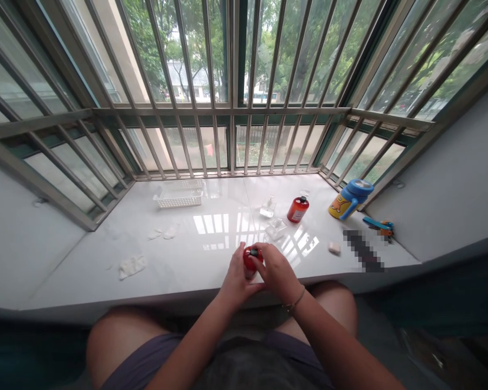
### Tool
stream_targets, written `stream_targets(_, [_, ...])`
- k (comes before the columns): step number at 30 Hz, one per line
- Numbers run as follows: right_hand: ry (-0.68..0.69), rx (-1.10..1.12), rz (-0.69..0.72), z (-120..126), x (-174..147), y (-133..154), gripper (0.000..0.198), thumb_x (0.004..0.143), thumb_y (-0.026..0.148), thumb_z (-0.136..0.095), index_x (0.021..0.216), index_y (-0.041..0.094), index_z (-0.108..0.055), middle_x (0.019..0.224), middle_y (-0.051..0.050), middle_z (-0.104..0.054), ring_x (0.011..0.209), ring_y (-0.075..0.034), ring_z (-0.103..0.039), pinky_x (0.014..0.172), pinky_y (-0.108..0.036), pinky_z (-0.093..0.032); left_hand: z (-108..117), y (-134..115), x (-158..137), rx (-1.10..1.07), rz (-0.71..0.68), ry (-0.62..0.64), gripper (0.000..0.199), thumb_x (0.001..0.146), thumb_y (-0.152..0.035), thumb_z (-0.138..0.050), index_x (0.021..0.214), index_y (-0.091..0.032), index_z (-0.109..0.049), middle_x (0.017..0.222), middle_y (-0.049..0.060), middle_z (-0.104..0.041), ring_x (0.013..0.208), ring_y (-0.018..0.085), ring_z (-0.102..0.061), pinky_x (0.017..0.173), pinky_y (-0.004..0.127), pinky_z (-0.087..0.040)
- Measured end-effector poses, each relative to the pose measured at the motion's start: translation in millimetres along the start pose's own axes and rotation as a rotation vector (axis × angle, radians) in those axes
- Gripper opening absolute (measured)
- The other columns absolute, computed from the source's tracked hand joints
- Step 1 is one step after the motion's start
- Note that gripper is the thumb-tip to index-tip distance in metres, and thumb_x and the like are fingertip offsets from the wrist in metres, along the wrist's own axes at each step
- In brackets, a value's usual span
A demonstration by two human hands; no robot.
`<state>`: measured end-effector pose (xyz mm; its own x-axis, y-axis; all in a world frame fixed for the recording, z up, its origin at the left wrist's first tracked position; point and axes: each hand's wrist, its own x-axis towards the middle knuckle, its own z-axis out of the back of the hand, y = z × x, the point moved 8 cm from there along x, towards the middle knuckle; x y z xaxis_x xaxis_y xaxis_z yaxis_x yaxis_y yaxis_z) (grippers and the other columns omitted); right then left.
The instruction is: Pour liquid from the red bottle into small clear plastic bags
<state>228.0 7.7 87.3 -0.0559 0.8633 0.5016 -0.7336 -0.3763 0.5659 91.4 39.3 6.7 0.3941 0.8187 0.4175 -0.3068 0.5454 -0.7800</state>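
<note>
The one camera, worn on the person's head, looks from above the near side of the white ledge (81, 276), facing forward and down across its top. It is close enough that the person's knees (120, 322) show just below the ledge's near edge and the left hand (233, 276) and right hand (277, 265) at that edge, yet wide enough to take in the window bars (179, 112) rising behind the ledge.

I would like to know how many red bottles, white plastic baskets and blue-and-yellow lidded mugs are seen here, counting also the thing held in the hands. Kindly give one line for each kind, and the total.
Red bottles: 2
White plastic basket: 1
Blue-and-yellow lidded mug: 1
Total: 4
</note>
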Motion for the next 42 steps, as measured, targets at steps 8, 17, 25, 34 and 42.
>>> stream_targets(8, [-0.094, -0.165, -0.215, 72.0, -15.7, -88.4, 0.030, 0.109, 0.047, -0.055, 0.129, 0.025, -0.055, 0.112, -0.011, -0.075, 0.089, -0.028, -0.073, 0.083, -0.045, -0.062, 49.2, 19.7, -9.2, 0.238, -0.078, -0.151, 0.036, 0.100, -0.045, -0.075, 0.126, -0.023, -0.064, 0.117, 0.011, -0.075, 0.110, 0.030, -0.073, 0.098, 0.048, -0.062])
stream_targets(17, [-0.104, -0.491, -0.101, 110.5, -1.4, -132.7, 0.030, 0.108, 0.036, -0.048, 0.132, 0.021, -0.057, 0.114, -0.016, -0.070, 0.103, -0.033, -0.068, 0.094, -0.048, -0.058, 95.2, 48.4, -14.2, 0.446, -0.126, -0.241, 0.017, 0.107, -0.034, -0.064, 0.095, -0.022, -0.067, 0.078, 0.001, -0.065, 0.074, 0.021, -0.062, 0.075, 0.035, -0.052])
stream_targets(25, [-0.201, -0.662, -0.136, 141.8, 16.4, -194.9, 0.031, 0.106, 0.035, -0.046, 0.128, 0.018, -0.060, 0.111, -0.017, -0.066, 0.105, -0.034, -0.063, 0.100, -0.050, -0.054, 83.5, 39.4, -22.1, 0.560, -0.212, -0.199, 0.025, 0.108, -0.033, -0.060, 0.085, -0.024, -0.064, 0.070, 0.001, -0.060, 0.069, 0.021, -0.059, 0.072, 0.036, -0.048])
stream_targets(34, [-0.139, -0.594, -0.099, 98.6, 102.7, -150.8, 0.045, 0.107, 0.043, -0.048, 0.140, 0.014, -0.057, 0.146, -0.026, -0.056, 0.144, -0.039, -0.048, 0.121, -0.056, -0.039, 87.5, 44.8, -26.3, 0.578, -0.154, -0.296, 0.004, 0.102, -0.026, -0.065, 0.103, -0.024, -0.062, 0.094, 0.007, -0.072, 0.091, 0.028, -0.071, 0.086, 0.044, -0.057])
stream_targets(42, [0.328, -0.530, -0.423, -0.2, 210.0, -185.9, 0.052, 0.107, 0.045, -0.058, 0.143, 0.008, -0.059, 0.131, -0.026, -0.069, 0.118, -0.035, -0.069, 0.101, -0.046, -0.054, 88.6, 42.1, -31.4, 0.603, -0.181, -0.374, 0.039, 0.097, -0.020, -0.069, 0.133, -0.022, -0.054, 0.126, 0.015, -0.070, 0.121, 0.033, -0.070, 0.114, 0.060, -0.053])
